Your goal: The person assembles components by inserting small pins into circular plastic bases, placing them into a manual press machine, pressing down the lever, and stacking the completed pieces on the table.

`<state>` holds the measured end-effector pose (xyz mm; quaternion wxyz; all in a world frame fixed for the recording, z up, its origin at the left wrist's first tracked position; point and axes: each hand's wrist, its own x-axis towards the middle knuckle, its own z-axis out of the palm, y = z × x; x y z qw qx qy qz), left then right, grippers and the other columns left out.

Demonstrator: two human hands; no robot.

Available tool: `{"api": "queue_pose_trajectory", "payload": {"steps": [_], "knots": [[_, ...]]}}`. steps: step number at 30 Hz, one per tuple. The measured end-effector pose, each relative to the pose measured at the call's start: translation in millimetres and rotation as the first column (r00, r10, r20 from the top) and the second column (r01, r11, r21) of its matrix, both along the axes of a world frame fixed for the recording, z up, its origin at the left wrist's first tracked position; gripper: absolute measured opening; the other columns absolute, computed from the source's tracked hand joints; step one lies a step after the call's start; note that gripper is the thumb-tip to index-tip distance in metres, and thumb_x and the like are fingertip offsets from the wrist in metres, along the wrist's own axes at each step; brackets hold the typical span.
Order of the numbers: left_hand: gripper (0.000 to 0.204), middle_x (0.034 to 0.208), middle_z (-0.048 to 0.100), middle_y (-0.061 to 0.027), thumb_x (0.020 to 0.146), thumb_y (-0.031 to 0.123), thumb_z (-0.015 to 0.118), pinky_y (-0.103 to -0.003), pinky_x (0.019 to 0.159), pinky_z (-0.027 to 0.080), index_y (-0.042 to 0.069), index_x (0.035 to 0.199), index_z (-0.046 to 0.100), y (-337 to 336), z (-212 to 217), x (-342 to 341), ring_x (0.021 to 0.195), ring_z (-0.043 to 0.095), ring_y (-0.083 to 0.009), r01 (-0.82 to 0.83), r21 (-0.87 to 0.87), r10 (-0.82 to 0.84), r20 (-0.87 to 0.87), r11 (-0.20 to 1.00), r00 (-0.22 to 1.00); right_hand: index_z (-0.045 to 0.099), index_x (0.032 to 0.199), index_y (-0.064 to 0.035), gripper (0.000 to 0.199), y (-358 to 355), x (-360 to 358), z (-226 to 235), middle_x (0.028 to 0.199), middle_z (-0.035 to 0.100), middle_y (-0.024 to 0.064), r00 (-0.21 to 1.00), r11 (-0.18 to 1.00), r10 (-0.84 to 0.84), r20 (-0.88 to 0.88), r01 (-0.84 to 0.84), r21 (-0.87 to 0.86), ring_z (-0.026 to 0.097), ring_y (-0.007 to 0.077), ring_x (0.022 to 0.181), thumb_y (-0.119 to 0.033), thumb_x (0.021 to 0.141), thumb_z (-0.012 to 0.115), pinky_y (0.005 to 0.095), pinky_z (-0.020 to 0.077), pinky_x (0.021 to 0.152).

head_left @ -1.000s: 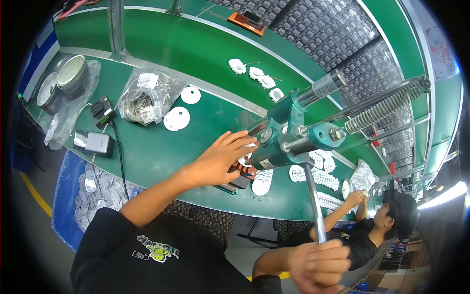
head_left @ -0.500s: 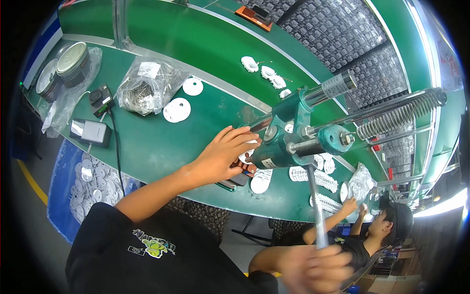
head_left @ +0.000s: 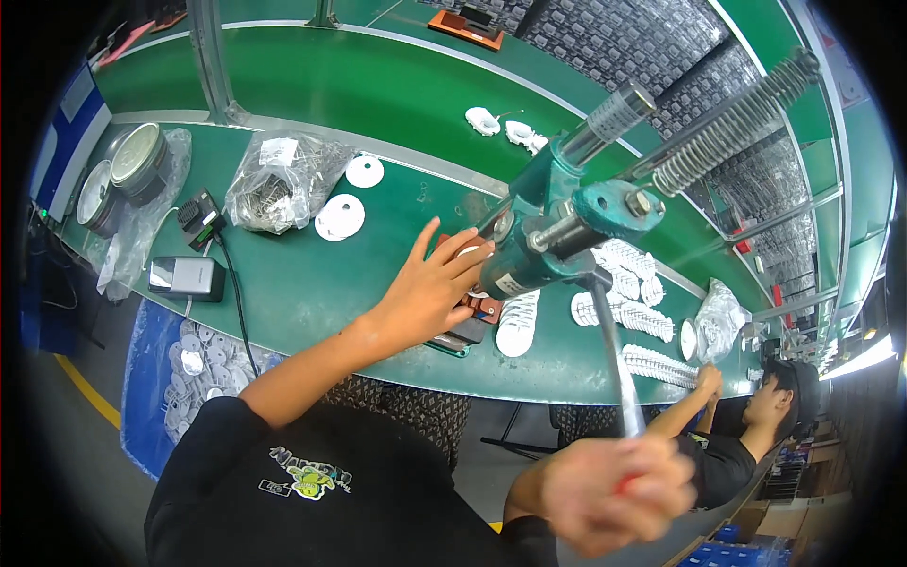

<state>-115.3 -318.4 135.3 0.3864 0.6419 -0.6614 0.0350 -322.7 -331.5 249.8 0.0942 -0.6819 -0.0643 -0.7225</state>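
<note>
In front of me stands a green hand-operated arbor press (head_left: pixel 529 255) with a steel spring arm. My right hand (head_left: pixel 619 491), blurred, is closed round the end of its metal lever (head_left: pixel 614 364); a bit of red shows between the fingers. My left hand (head_left: pixel 430 288) lies with fingers spread over the brown fixture (head_left: pixel 487 309) under the press head. Its fingertips touch or cover a white disc there, mostly hidden by the hand and press. Just right of the fixture, a row of white discs (head_left: pixel 517 326) rests on the green bench.
Two white discs with holes (head_left: pixel 340 217) lie near a clear bag of metal pins (head_left: pixel 274 198). Tins (head_left: pixel 142 165), a grey power bank (head_left: pixel 186 279) and a cable are at left. A blue bin (head_left: pixel 151 416) holds many discs. Rows of discs (head_left: pixel 652 364) and a co-worker (head_left: pixel 732 444) are at right.
The whole view has shifted a little. My left index finger is now raised and the fingers are spread wider. My right hand still grips the lever. The co-worker's hands have come together.
</note>
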Motion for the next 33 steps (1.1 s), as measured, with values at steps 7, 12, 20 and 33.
{"api": "queue_pose_trajectory", "payload": {"steps": [7,12,20,33], "knots": [[0.05,0.126,0.058,-0.0134,0.069,0.019,0.074,-0.056,0.116,0.019,0.0,0.113,0.06,1.6,1.2,5.8,0.129,0.045,-0.0293,0.012,-0.058,-0.002,0.178,0.998,0.984,0.036,0.137,0.0025,0.06,-33.9,66.1,66.5,0.141,0.037,0.0236,0.998,0.938,-0.042,0.038,0.026,0.346,0.038,0.0399,0.131,-0.011,0.08,0.05,0.0536,0.029,0.109],[0.052,0.125,0.058,-0.016,0.067,0.017,0.076,-0.05,0.116,0.025,-0.001,0.113,0.06,-1.5,-1.3,3.8,0.128,0.047,-0.0295,0.061,-0.082,-0.053,0.102,0.995,0.993,0.043,0.132,0.0004,0.052,-24.8,48.8,-0.7,0.141,0.04,0.0225,0.999,0.802,0.006,-0.038,0.018,0.597,0.04,0.0329,0.131,-0.007,0.082,0.055,0.0476,0.0293,0.11],[0.046,0.12,0.061,-0.0156,0.065,0.012,0.076,-0.049,0.11,0.036,-0.001,0.108,0.063,4.7,-7.5,4.9,0.119,0.056,-0.0295,0.06,-0.193,-0.036,0.124,0.979,0.992,0.05,0.116,0.0044,0.036,18.6,39.0,-141.4,0.121,0.052,0.0172,0.91,0.584,0.049,-0.412,0.309,0.751,0.048,0.0275,0.12,0.011,0.081,0.049,0.04,0.036,0.105],[0.037,0.095,0.071,-0.0138,0.077,0.016,0.073,-0.036,0.093,0.048,-0.002,0.108,0.064,100.9,-15.0,-46.3,0.095,0.068,-0.0224,0.397,0.346,0.076,-0.826,0.85,0.559,0.046,0.131,0.0026,0.063,48.7,8.3,-196.4,0.125,0.051,0.0208,0.685,0.873,-0.133,-0.716,0.423,0.243,0.057,0.0373,0.108,-0.017,0.079,0.074,0.0463,0.0464,0.091]]}}
